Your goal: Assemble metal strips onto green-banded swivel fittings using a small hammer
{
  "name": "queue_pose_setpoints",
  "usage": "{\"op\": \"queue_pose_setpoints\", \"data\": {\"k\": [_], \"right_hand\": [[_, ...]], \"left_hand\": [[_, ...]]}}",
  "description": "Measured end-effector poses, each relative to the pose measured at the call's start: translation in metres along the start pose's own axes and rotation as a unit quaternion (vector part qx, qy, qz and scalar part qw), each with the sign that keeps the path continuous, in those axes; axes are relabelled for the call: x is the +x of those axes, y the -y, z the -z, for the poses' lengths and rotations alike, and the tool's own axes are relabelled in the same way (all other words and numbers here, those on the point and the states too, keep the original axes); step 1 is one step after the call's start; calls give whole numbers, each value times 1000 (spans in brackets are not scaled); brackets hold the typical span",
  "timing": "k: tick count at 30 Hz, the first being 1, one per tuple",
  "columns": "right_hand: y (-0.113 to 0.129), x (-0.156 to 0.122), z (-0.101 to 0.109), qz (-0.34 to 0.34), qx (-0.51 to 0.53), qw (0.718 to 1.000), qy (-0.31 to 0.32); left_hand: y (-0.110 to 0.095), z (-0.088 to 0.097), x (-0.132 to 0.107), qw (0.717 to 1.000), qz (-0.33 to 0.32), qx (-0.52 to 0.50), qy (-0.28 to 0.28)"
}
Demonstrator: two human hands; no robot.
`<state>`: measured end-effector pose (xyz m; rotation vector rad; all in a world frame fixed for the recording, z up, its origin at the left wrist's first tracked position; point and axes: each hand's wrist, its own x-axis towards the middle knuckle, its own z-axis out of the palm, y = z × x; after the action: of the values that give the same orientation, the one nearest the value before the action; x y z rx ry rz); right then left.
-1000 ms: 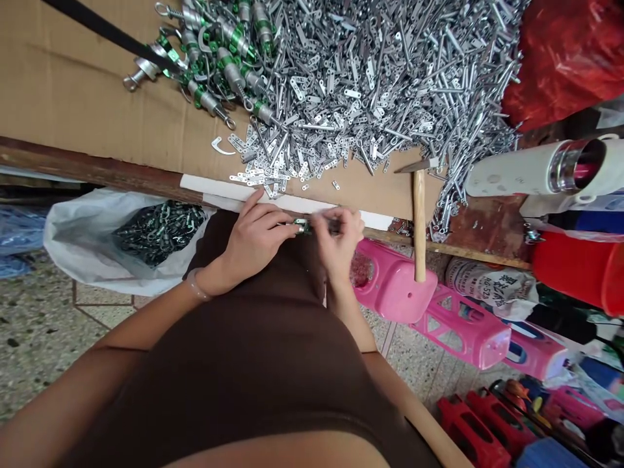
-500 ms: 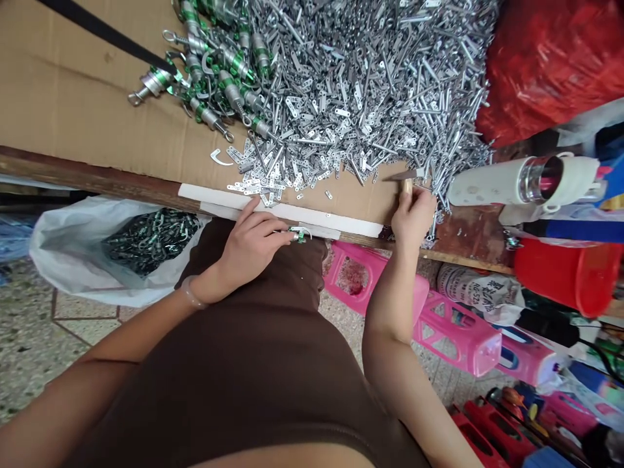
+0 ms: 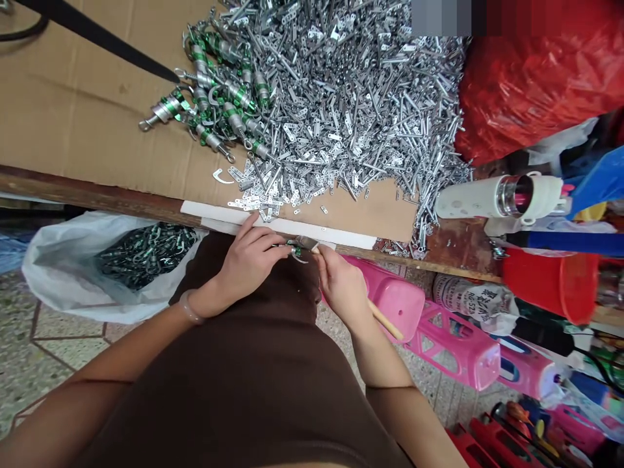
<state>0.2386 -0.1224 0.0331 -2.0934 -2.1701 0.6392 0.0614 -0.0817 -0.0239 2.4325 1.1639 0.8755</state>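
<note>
My left hand (image 3: 251,257) is closed at the table's front edge, pinching a small metal fitting (image 3: 298,252) with green parts and a curved silver hook. My right hand (image 3: 344,286) grips a small hammer by its wooden handle (image 3: 387,323), whose end sticks out behind the wrist. The hammer's dark metal head (image 3: 306,242) is right at the fitting; whether they touch I cannot tell. White strips (image 3: 336,233) run along the edge just beyond both hands. Past them lies a heap of loose silver plates and pins (image 3: 331,123).
Green-and-silver fittings (image 3: 234,117) are piled left of the heap. A white sack (image 3: 43,279) of dark green parts hangs at lower left. On the right are a white bottle (image 3: 468,198), a red bag (image 3: 536,84) and a red bucket (image 3: 550,279). Pink stools (image 3: 458,344) stand below.
My right hand has brought the hammer from the right side of the table leftward and down to the fitting. My left hand stays nearly in place, still pinching the fitting.
</note>
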Motion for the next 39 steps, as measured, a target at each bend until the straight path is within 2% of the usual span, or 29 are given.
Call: {"op": "queue_pose_setpoints", "data": {"k": [4,6,8,10,11,13,15,18,20,22,24,26,28,31,34,36,39], "right_hand": [[3,3,-1,6,17,1000,1],[-8,9,-3,-34,1,999,8],[-32,23,-3,-112,-19,992,-55],[-65,42,-2,-202,-43,964,-170],[-82,53,-1,-224,-51,950,-211],[-111,73,3,-243,-66,937,-242],[-125,87,6,-233,-75,935,-258],[-110,97,7,-193,-66,929,-308],[-86,101,7,-118,-35,946,-300],[-62,107,6,-4,-9,974,-226],[-47,116,7,83,-16,987,-140],[-42,124,10,110,-43,989,-94],[-41,125,16,112,-46,990,-79],[-32,104,23,121,36,987,-98],[-10,65,23,194,137,969,-74],[2,42,20,245,140,957,-68],[9,25,16,303,122,939,-109]], "left_hand": [[0,-1,0,1000,-1,0,-4],[2,-1,1,1000,-8,0,-4],[3,0,2,1000,-21,-7,-1],[5,3,4,999,-38,-17,3],[5,5,5,999,-48,-22,6],[3,10,5,997,-65,-32,7],[0,16,5,997,-69,-46,7],[-4,21,5,998,-35,-61,-4],[-5,22,5,998,6,-62,-12],[-4,22,6,998,34,-58,-14],[-2,22,6,998,36,-53,-11],[0,23,5,998,27,-59,-5],[1,24,4,997,18,-73,-2],[1,25,3,995,12,-96,-20],[-1,27,6,994,15,-102,-48],[-3,29,9,993,11,-101,-54],[-6,33,13,991,-19,-125,-31]]}}
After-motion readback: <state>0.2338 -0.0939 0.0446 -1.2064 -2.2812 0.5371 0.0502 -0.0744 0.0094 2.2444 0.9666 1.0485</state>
